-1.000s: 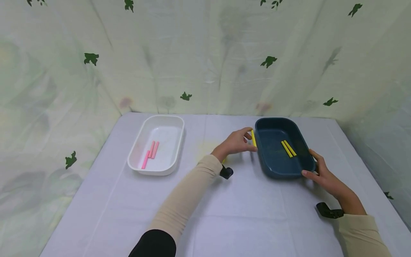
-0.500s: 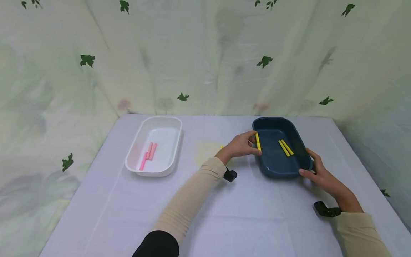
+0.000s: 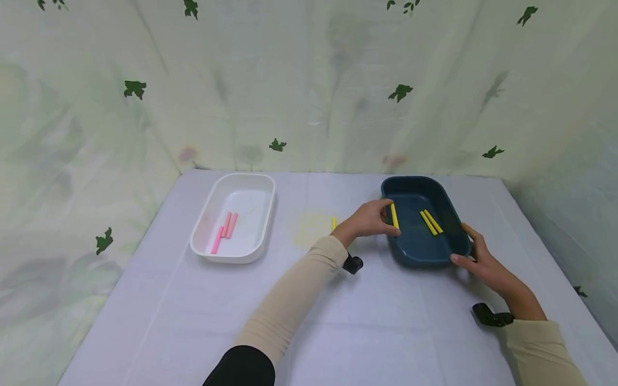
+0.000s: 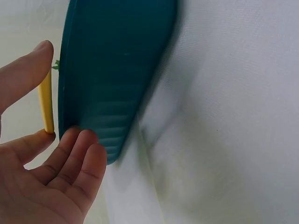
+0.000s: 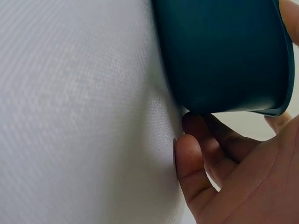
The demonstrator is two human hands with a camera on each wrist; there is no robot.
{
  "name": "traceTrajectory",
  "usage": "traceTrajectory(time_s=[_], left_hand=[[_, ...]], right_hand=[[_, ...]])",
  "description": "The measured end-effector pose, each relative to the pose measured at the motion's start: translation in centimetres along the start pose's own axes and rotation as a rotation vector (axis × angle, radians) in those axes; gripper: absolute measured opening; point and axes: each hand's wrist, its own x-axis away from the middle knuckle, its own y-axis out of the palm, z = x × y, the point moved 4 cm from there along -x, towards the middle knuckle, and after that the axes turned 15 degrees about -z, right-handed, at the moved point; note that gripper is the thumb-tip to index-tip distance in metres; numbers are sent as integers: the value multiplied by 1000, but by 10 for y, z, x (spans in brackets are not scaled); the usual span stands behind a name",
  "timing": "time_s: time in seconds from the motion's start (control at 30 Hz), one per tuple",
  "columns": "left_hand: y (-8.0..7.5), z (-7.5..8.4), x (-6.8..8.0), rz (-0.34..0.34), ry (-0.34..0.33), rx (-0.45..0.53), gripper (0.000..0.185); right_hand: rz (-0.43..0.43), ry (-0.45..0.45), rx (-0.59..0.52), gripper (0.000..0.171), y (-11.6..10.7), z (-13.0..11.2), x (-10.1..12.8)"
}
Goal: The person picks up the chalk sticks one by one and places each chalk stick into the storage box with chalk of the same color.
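Observation:
My left hand (image 3: 369, 220) pinches a yellow chalk stick (image 3: 395, 216) end to end, between thumb and index finger. In the left wrist view the chalk (image 4: 46, 105) is beside the tray's rim, and the other fingertips are at the outer wall. The dark blue tray (image 3: 410, 256) holds two more yellow chalk sticks (image 3: 431, 222), lying side by side. At its front right corner, my right hand (image 3: 487, 271) grips the tray, thumb on the rim. The right wrist view has its fingers under the tray wall (image 5: 224, 60).
To the left stands a white tray (image 3: 236, 258) with three pink chalk sticks (image 3: 226, 231) in it. Another yellow chalk stick (image 3: 333, 223) lies on the white tablecloth (image 3: 367, 332), partly behind my left wrist. A patterned curtain (image 3: 309, 80) hangs behind the table.
My left hand has moved right with the yellow chalk, from outside the blue tray to over its left rim. The right hand keeps its hold on the tray.

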Motion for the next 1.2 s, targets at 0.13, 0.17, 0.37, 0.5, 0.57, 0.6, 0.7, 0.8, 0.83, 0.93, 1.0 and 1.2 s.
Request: traceTrajectory(time_s=[0.13,0.17,0.37,0.5,0.57,0.6,0.7,0.8,0.83,0.93,1.0,1.2], left_hand=[[0,0,0,10,-2,-15,83],[-1,0,0,11,0,-18,83],[0,-1,-2,12,-9,-10,84],[2,-4,-3,16,-22,-3,84],[2,-5,-4,16,-25,2,84],[3,-5,-4,17,-26,5,84],[3,-6,-5,19,-27,16,85],[4,-5,-4,20,-25,27,85],[4,-5,-4,20,-24,30,85],[4,-5,-3,17,-25,36,86],[4,-6,-2,13,-28,43,86],[4,-6,-1,8,-21,56,87]], right_hand=[[1,-1,5,94,-1,-2,0],[1,-1,7,94,-1,-3,0],[0,1,6,94,-1,-3,0],[1,0,6,94,0,-3,1],[2,-5,4,94,0,-2,1],[2,-7,3,94,0,-2,1],[1,-14,1,93,0,-1,1],[0,-14,-2,93,1,1,1],[0,-12,-4,93,1,1,1],[1,-4,-7,94,1,2,0],[2,-1,-8,94,1,2,0],[6,-9,-16,94,1,1,0]])
